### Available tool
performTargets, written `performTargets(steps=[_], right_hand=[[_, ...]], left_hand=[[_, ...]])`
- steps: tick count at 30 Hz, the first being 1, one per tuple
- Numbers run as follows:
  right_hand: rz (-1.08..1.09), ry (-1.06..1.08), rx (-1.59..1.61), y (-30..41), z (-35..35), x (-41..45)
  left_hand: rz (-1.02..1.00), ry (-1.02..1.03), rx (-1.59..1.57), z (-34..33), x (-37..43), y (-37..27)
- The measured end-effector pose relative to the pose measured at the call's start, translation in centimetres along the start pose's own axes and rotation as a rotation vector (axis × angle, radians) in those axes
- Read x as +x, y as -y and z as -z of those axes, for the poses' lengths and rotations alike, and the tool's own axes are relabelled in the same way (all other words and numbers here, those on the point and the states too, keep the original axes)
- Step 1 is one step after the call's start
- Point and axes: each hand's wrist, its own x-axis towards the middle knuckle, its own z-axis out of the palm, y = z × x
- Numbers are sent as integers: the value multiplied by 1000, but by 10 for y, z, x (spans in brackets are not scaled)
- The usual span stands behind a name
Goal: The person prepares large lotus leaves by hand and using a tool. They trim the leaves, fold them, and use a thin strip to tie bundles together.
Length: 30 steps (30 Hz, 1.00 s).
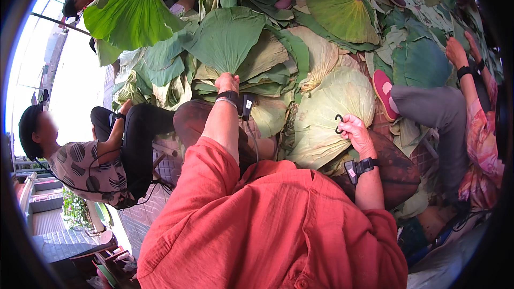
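Note:
My left hand (227,83) grips a large green lotus leaf (229,34) at its gathered base, and the leaf fans out away from me over a stack of other leaves. In my right hand (357,133) is a small black curved hook (339,123), pinched between thumb and fingers. Under that hand, a pale yellow-green lotus leaf (321,128) lies with its veins spreading from near my right knee. A browned leaf (265,57) and several green ones are layered beneath the leaf in my left hand. Both my wrists carry black straps with small devices.
To my left sits a person (90,164) with a hand by a crumpled leaf. Farther off, someone in red holds a bright green leaf (128,16). At right are a person's hands (457,54), a grey trouser leg (435,108) and a red shoe (383,94). A yellowing leaf (341,8) tops a pile ahead.

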Motion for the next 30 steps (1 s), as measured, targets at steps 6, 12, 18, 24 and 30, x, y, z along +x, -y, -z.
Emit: performTargets(steps=[6,12,18,24,30], right_hand=[[-1,43,-55,1,-13,13],[160,-118,49,2,3,12],[229,-565,-263,1,34,18],[-81,-754,-426,-19,74,12],[-118,-789,-619,-14,78,9]], left_hand=[[136,6,88,41,87,6],[238,236,220,11,-39,21],[169,723,646,6,-101,56],[58,1106,1005,14,-158,109],[-83,1336,1216,22,-197,134]])
